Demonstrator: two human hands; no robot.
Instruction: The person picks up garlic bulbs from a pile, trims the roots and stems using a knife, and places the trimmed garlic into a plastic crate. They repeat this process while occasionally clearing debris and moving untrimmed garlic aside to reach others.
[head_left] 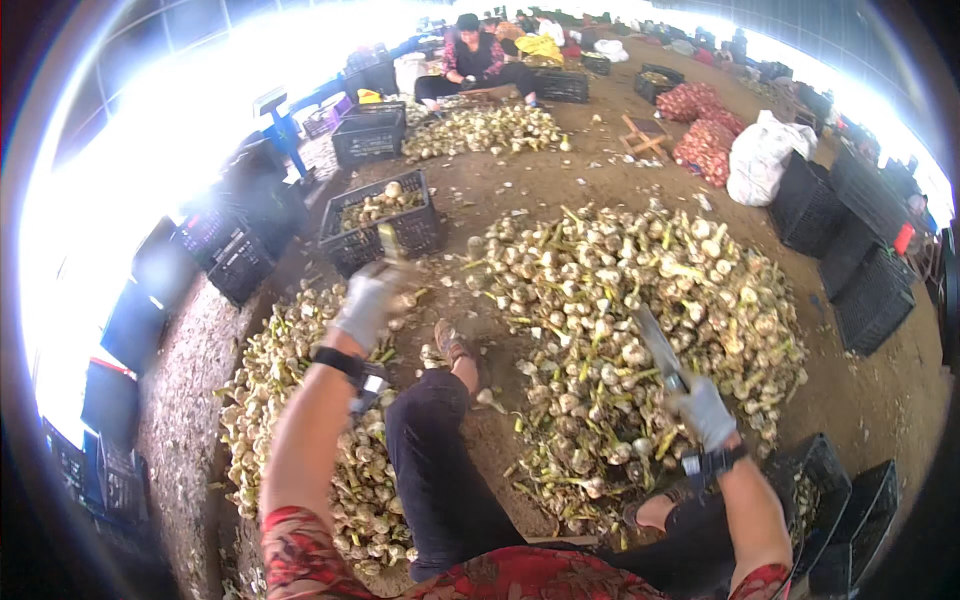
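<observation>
My right hand, in a pale glove, is closed round the handle of a knife. The broad blade points up and away over the large heap of garlic bulbs on the right. My left hand, also gloved, is raised just on the near side of a black crate that contains some garlic. Motion smears its fingers. A blurred pale-green streak, maybe a garlic stalk, shows above them; whether they hold it is unclear. A second garlic heap lies under my left forearm.
Black crates stand at the left and right. Beyond are another garlic heap, a seated person, a small wooden stool, red mesh sacks and a white sack. My foot rests between the near heaps.
</observation>
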